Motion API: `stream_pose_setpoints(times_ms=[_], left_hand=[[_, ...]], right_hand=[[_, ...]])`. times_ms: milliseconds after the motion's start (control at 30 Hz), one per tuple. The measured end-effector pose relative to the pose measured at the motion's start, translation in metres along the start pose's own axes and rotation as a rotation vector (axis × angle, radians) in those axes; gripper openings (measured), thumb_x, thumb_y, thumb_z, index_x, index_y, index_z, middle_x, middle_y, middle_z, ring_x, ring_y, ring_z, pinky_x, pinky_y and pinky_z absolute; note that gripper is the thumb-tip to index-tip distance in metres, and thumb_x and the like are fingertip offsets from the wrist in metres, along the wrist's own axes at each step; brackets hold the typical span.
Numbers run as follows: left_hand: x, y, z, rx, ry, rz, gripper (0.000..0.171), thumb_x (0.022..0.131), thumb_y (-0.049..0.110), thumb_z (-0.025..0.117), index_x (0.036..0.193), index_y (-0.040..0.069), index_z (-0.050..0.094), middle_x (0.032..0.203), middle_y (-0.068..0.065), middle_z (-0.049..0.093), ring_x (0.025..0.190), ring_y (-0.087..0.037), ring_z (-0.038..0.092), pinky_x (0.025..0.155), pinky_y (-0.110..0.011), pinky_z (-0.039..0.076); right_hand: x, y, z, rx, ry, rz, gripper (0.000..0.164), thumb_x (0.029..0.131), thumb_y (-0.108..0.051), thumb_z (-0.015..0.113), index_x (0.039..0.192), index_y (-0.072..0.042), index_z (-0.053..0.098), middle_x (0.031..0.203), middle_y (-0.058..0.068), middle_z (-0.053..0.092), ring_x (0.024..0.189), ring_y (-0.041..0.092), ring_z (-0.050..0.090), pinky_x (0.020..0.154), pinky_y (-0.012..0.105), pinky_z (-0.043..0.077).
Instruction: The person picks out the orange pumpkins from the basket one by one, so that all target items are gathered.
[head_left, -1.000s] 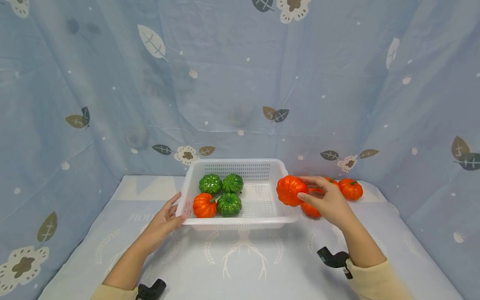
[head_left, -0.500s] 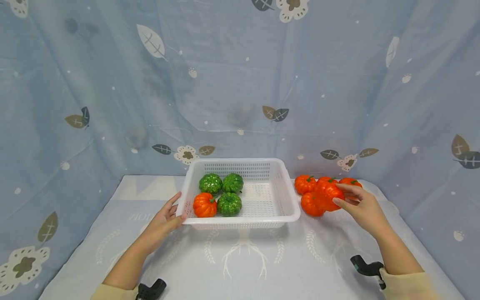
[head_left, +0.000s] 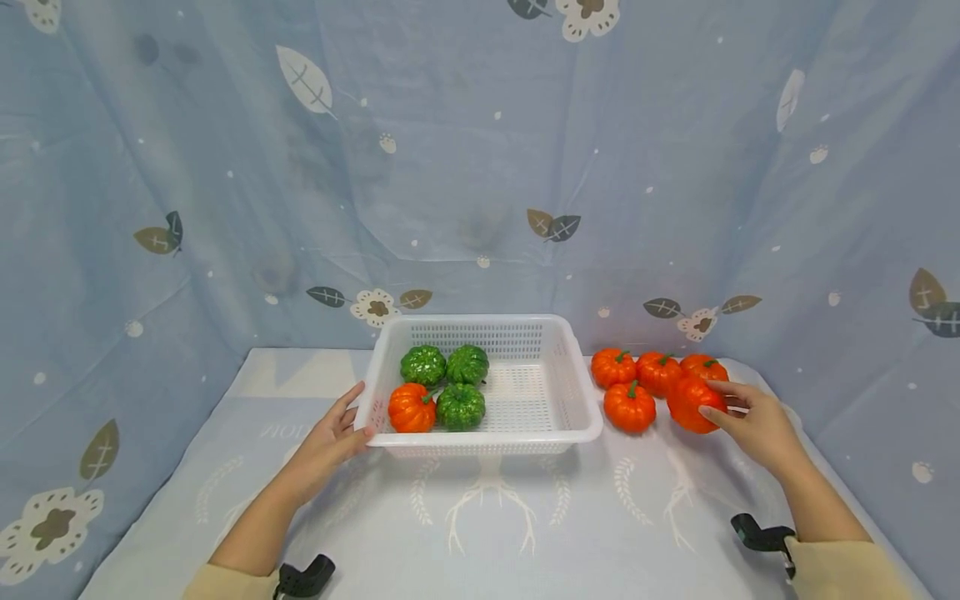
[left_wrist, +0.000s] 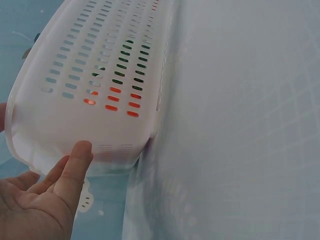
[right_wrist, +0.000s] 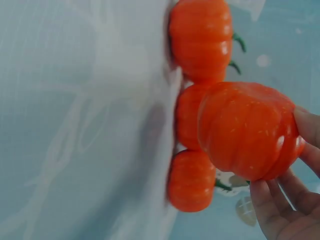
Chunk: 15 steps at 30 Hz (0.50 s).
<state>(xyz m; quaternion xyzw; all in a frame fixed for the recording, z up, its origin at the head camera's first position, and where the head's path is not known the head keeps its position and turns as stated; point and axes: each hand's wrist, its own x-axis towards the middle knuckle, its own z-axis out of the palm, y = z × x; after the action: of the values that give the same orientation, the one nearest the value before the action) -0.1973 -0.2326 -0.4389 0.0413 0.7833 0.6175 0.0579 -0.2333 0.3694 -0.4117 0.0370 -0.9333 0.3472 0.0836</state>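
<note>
My right hand holds a small orange pumpkin between thumb and fingers, at the right end of a group of similar pumpkins. Its ribbed, smooth side faces the camera in the right wrist view, the held pumpkin standing nearer than the others. Whether it touches the table is unclear. At the left end of a white plastic basket, my left hand grips the rim, thumb over the front corner and fingers along the outside wall. Inside the basket's left half sit three green pumpkins and one orange pumpkin.
Several orange pumpkins stand on the table to the right of the basket, in a back row and one in front. A pale patterned cloth covers the table. Blue printed curtains hang behind and at both sides.
My right hand has carried the orange pumpkin from the basket's right wall rightward, past the others, to the right end of the group. My left hand and the basket stay in place.
</note>
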Motion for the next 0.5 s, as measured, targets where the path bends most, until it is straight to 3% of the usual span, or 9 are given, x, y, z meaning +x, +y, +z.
stream_pose_setpoints(times_ms=[167,500], left_hand=[[0.0,-0.001,-0.001,-0.001,-0.003,0.004,0.085,0.097,0.02,0.064,0.162,0.021,0.01,0.157,-0.023,0.033,0.132,-0.04,0.048,0.104,-0.052,0.046],[0.0,-0.001,0.001,0.0,0.01,0.001,0.085,0.097,0.02,0.065,0.162,0.02,0.01,0.155,-0.024,0.035,0.13,-0.038,0.05,0.103,-0.051,0.047]], right_hand=[[0.008,0.015,0.006,-0.038,0.0,0.034,0.057,0.094,-0.021,0.072,0.137,0.01,0.051,0.134,0.037,0.048,0.114,0.056,0.053,0.082,0.054,0.057],[0.017,0.026,0.008,-0.121,-0.007,0.086,0.056,0.093,-0.017,0.071,0.137,0.011,0.05,0.133,0.04,0.045,0.115,0.056,0.049,0.084,0.057,0.055]])
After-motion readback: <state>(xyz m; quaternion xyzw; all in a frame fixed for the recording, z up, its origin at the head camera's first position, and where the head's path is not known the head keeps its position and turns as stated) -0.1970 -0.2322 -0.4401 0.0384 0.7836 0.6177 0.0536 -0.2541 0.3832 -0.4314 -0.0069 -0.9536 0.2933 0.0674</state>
